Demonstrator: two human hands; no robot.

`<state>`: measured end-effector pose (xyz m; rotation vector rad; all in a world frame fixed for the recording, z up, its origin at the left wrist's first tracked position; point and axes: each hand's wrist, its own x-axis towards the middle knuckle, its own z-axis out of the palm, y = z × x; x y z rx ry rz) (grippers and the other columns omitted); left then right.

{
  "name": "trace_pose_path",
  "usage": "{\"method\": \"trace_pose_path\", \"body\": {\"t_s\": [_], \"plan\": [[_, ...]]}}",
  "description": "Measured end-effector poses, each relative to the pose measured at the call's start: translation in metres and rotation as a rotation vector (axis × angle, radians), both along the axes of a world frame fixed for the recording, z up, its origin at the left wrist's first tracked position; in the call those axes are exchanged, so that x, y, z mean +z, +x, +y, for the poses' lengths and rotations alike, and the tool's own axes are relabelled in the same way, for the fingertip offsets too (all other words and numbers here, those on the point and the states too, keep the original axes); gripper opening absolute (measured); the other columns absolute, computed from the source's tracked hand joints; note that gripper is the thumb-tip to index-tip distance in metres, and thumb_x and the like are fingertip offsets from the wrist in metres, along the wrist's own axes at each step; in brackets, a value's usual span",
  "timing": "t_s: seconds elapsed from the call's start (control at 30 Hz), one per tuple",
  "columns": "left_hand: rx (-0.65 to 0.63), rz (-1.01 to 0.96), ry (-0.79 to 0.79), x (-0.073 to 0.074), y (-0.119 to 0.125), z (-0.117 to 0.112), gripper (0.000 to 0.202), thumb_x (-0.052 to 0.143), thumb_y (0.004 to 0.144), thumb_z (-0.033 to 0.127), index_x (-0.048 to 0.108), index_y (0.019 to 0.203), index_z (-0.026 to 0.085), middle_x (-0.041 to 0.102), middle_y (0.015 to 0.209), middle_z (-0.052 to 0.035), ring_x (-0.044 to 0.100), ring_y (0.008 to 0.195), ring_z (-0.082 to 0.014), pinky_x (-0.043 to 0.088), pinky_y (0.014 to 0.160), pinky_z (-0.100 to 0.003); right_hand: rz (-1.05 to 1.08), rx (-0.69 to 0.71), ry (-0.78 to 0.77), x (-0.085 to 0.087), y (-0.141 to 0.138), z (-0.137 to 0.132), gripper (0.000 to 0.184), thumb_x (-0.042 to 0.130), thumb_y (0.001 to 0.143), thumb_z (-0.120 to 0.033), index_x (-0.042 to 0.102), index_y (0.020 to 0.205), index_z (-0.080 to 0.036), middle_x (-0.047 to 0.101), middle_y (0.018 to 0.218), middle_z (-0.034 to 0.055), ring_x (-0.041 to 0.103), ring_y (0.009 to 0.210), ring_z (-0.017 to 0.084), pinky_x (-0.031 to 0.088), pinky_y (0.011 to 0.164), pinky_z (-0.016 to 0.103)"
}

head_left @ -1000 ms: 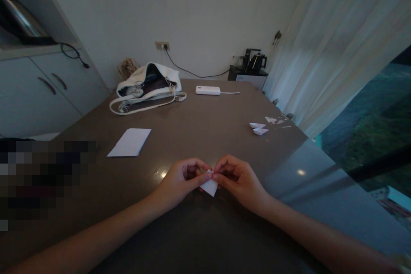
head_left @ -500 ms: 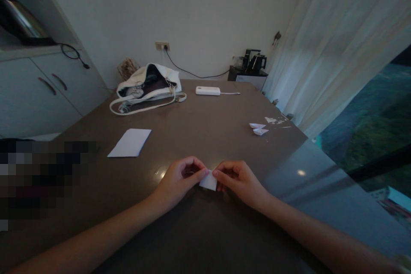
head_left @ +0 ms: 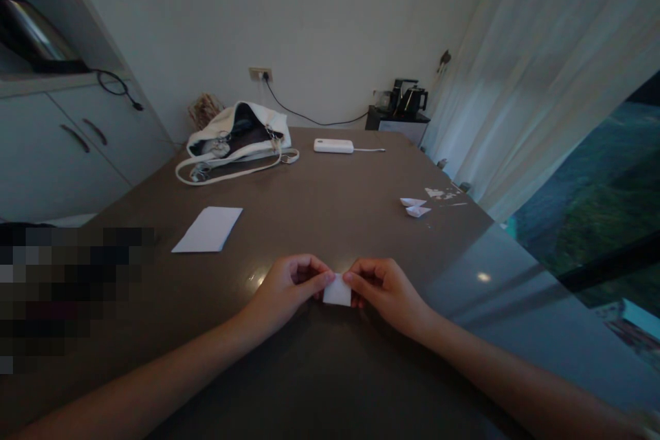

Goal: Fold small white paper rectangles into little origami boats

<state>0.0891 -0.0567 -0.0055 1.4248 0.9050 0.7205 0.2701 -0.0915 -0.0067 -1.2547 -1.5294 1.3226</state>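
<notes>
A small folded piece of white paper (head_left: 337,291) is held between both hands, close to the table (head_left: 320,371). My left hand (head_left: 293,289) pinches its upper left corner between thumb and fingers. At the upper right corner, my right hand (head_left: 384,289) pinches it the same way. The far side of the paper and some fingertips are hidden behind it. Two small folded paper boats (head_left: 415,210) lie side by side farther off to the right. A stack of white paper sheets (head_left: 209,229) rests flat to the left.
A white handbag (head_left: 262,127) lies open at the back left of the table. Near the far edge is a white power bank (head_left: 333,146) with a short cable. Torn paper scraps (head_left: 436,193) are scattered by the right edge. A black coffee maker (head_left: 407,97) stands beyond the table.
The folded paper has turned slightly and shifted a little to the right, so its lower edge looks more level. Both hands keep their pinch on it.
</notes>
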Motion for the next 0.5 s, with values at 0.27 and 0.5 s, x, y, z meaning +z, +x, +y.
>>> {"method": "trace_pose_path", "body": {"t_s": [0.27,0.5], "plan": [[0.058,0.0,-0.024,0.0015,0.0004,0.0013,0.016,0.067,0.071,0.029,0.064,0.069,0.013,0.06,0.059,0.0014,0.054,0.054,-0.0099,0.042,0.054,-0.02,0.083,-0.003,-0.019,-0.0027,0.0029,0.0048,0.04,0.059,0.078,-0.051,0.06,0.066,-0.013,0.057,0.055,0.0004,0.052,0.049,0.009,0.041,0.048,0.021],[0.08,-0.019,-0.023,-0.0011,-0.0006,0.0027,0.016,0.068,0.071,0.028,0.064,0.07,0.013,0.063,0.062,0.0004,0.057,0.056,-0.0106,0.045,0.056,-0.021,0.144,-0.065,-0.02,-0.0053,0.0056,0.0068,0.032,0.063,0.076,-0.044,0.061,0.068,-0.013,0.058,0.058,-0.0004,0.052,0.05,0.008,0.042,0.048,0.019]]}}
